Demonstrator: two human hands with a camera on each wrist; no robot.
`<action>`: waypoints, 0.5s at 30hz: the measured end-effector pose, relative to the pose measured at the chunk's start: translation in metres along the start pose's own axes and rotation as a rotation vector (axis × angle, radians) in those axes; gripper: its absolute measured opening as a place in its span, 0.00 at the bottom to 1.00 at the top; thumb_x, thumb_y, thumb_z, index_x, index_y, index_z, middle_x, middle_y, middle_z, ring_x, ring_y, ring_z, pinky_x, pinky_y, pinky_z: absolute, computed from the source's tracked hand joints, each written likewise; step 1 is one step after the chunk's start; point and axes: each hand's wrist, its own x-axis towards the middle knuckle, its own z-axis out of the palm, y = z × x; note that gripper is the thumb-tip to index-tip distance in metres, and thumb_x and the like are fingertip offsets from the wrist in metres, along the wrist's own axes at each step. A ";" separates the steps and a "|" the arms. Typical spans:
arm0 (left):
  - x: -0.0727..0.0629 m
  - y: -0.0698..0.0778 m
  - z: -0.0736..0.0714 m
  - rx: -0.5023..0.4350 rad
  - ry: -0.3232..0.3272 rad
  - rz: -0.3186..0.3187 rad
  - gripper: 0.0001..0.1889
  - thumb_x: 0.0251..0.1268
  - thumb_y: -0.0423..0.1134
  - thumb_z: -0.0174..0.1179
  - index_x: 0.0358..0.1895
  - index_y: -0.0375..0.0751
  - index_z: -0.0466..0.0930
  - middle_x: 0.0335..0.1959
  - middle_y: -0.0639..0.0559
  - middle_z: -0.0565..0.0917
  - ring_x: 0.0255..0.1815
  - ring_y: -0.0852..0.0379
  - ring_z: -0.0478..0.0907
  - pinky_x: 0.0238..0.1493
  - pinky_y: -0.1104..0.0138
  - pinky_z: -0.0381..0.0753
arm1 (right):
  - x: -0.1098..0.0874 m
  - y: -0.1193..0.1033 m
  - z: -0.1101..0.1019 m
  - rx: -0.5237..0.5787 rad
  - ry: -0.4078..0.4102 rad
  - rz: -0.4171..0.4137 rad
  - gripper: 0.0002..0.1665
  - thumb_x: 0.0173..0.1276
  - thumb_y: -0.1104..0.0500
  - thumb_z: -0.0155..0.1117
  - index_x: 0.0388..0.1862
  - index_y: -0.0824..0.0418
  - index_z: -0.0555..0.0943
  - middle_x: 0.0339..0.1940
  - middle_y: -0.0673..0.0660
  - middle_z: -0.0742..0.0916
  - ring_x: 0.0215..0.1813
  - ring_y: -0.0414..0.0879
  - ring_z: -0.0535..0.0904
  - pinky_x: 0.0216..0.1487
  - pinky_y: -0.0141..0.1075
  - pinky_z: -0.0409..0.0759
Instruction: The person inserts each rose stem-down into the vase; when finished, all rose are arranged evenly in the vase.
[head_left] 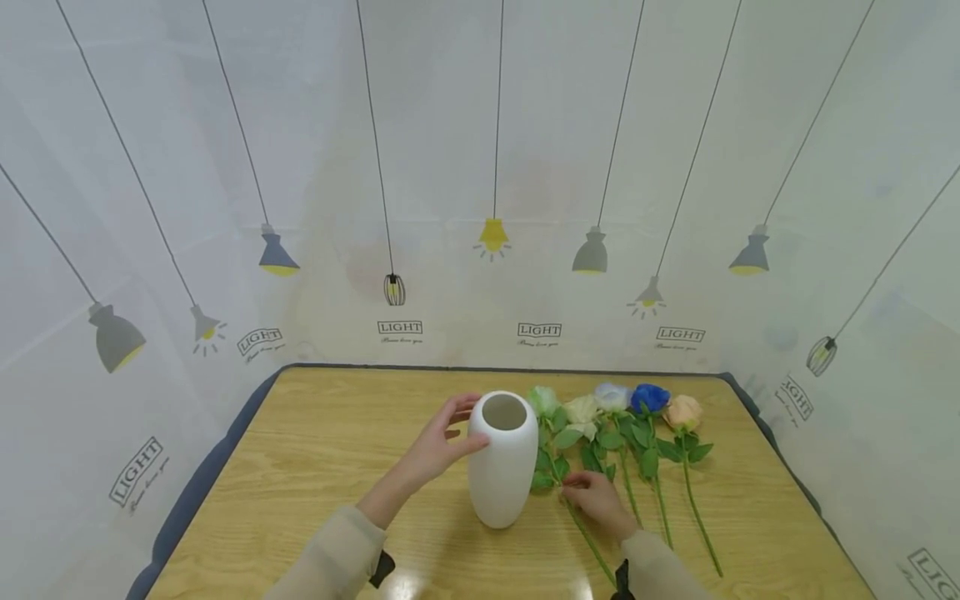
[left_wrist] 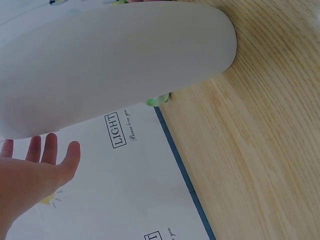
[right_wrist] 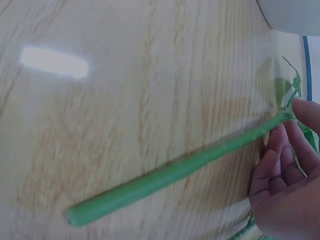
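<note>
A white vase (head_left: 501, 475) stands upright on the table, its round mouth facing up. My left hand (head_left: 442, 437) is at its upper left side, thumb across the front and fingers spread by the rim. From the left wrist, the fingers (left_wrist: 49, 149) show right at the edge of the vase (left_wrist: 115, 65). With thumb and fingers, my right hand (head_left: 600, 500) pinches the green stem (right_wrist: 185, 167) of an artificial rose, just below its leaves. That rose's pale green-white bloom (head_left: 543, 401) lies to the right of the vase, partly hidden behind it.
Several more artificial roses lie side by side on the right: a cream rose (head_left: 582, 412), a pale lilac rose (head_left: 612, 397), a blue rose (head_left: 649, 397) and a peach rose (head_left: 684, 412). The wooden table (head_left: 337, 417) meets a lamp-printed backdrop (head_left: 450, 167) at its back and sides.
</note>
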 end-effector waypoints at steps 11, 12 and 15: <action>0.001 -0.003 0.000 -0.020 -0.002 0.018 0.29 0.54 0.35 0.62 0.59 0.37 0.62 0.56 0.41 0.67 0.58 0.44 0.61 0.53 0.46 0.60 | 0.002 -0.001 0.005 -0.082 0.064 -0.041 0.09 0.51 0.65 0.64 0.33 0.68 0.80 0.25 0.52 0.80 0.29 0.45 0.74 0.29 0.37 0.74; 0.001 -0.003 0.000 -0.020 -0.003 0.021 0.29 0.54 0.35 0.62 0.59 0.37 0.61 0.56 0.40 0.67 0.58 0.44 0.61 0.53 0.46 0.60 | 0.001 -0.002 0.004 -0.079 0.062 -0.039 0.09 0.51 0.65 0.64 0.32 0.68 0.80 0.25 0.52 0.80 0.29 0.45 0.74 0.30 0.38 0.74; 0.001 -0.003 -0.001 -0.013 -0.005 0.029 0.29 0.54 0.35 0.62 0.60 0.36 0.61 0.57 0.39 0.67 0.58 0.42 0.61 0.53 0.45 0.60 | 0.001 -0.004 0.001 -0.092 0.049 -0.030 0.08 0.51 0.65 0.64 0.32 0.67 0.80 0.26 0.53 0.81 0.30 0.46 0.75 0.31 0.39 0.74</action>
